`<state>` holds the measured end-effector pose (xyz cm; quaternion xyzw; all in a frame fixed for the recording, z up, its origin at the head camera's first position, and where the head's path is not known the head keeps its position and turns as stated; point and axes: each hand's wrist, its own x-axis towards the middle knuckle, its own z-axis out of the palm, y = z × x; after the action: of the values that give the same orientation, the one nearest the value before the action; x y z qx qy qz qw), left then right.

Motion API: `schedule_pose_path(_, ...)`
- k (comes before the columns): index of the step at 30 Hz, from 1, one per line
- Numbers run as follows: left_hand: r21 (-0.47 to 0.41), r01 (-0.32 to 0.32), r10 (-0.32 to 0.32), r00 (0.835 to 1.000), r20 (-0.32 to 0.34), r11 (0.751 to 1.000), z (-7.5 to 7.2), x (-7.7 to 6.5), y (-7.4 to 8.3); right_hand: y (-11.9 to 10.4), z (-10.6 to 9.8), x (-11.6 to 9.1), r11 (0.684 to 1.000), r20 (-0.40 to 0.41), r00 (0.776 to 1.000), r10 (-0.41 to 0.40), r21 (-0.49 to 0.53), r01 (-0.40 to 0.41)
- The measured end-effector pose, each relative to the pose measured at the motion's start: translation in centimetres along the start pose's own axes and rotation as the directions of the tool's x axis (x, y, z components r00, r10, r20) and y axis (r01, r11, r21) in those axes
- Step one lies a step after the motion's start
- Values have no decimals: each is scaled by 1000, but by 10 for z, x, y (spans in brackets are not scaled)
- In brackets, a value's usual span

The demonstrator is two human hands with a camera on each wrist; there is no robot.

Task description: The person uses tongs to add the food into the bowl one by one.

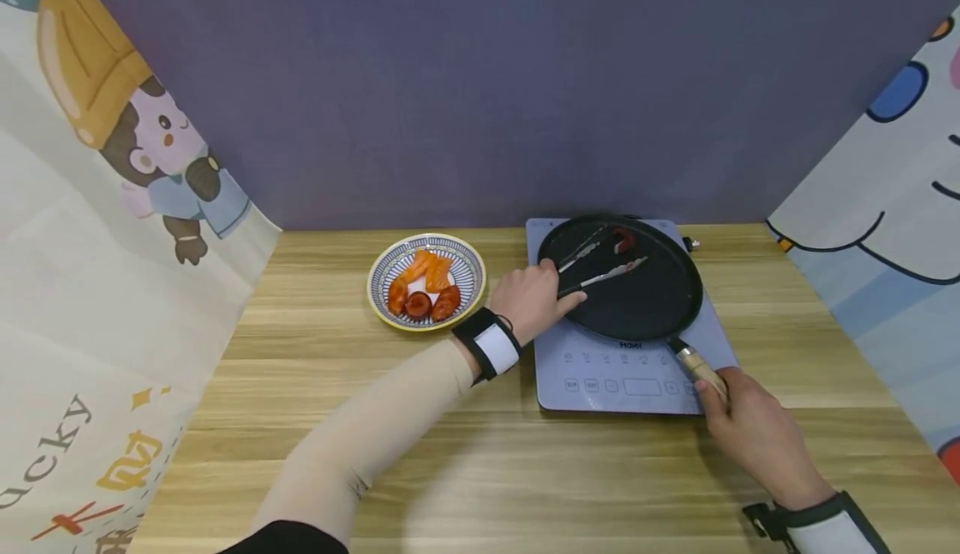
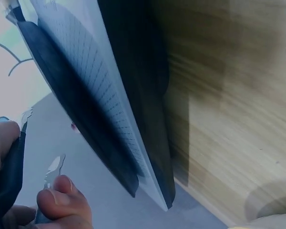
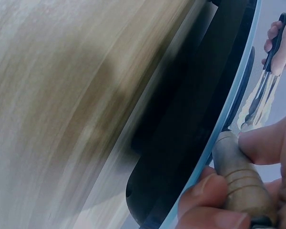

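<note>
My left hand [image 1: 528, 300] grips a pair of tongs [image 1: 617, 271] with black handles and silvery tips. Its two arms are spread apart over the black frying pan [image 1: 637, 308]. Near the far side of the pan lies a small, dark red curved piece of food [image 1: 624, 240], close by the tong tips and apart from them. Around the pan's wooden handle [image 1: 699, 364] curl the fingers of my right hand [image 1: 757, 433]. In the right wrist view the thumb and fingers hold that handle [image 3: 243, 183], with the tongs [image 3: 262, 93] beyond.
The pan stands on a pale induction cooker [image 1: 585, 375] with a touch panel. To its left, a patterned plate [image 1: 471, 269] holds several browned sausage pieces [image 1: 417, 305] and orange pieces [image 1: 438, 275]. A purple-grey panel [image 1: 480, 96] rises behind the wooden table [image 1: 337, 387].
</note>
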<state>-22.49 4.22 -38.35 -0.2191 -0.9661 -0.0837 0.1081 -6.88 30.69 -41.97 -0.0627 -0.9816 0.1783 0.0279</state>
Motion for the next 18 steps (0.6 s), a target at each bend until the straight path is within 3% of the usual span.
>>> schedule_pose_path(9, -40, -25, 23, 998, -57, 999, -5, -20, -7, -1, -1, -2, 1000, -1, 1000, -2, 1, 2)
schedule_pose_path(18, -20, -47, 45, 994, -98, 999, -11, -38, -14, -1, -2, -2, 1000, -8, 1000, -13, -2, 13)
